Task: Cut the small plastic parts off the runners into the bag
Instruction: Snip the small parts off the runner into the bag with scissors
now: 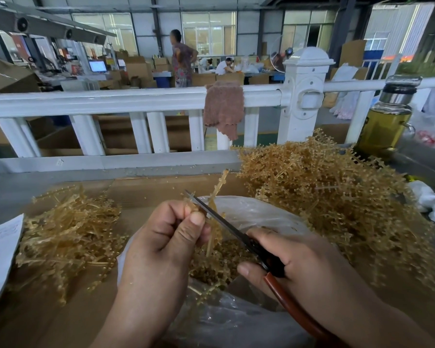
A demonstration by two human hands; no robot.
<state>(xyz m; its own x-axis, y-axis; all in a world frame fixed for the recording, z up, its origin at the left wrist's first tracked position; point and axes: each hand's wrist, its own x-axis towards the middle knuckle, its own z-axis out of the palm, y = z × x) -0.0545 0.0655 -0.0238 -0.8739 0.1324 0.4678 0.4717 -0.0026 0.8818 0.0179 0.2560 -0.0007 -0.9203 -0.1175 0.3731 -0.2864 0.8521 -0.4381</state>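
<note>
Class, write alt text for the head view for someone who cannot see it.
A left hand pinches an amber runner while the right hand holds scissors to it over a clear bag, between a left pile and right pile of runners.

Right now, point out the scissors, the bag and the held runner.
scissors [219, 218]: head view, on the blade.
bag [261, 214]: head view, on its far wall.
runner [219, 185]: head view, on its upper stem.

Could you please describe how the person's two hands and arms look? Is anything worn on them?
Both the left hand and the right hand are bare: no gloves, no ring on the visible fingers, no watch or bracelet at the wrists. The forearms show no sleeve up to the frame edge. The thumbnails are short and unpainted.
</note>
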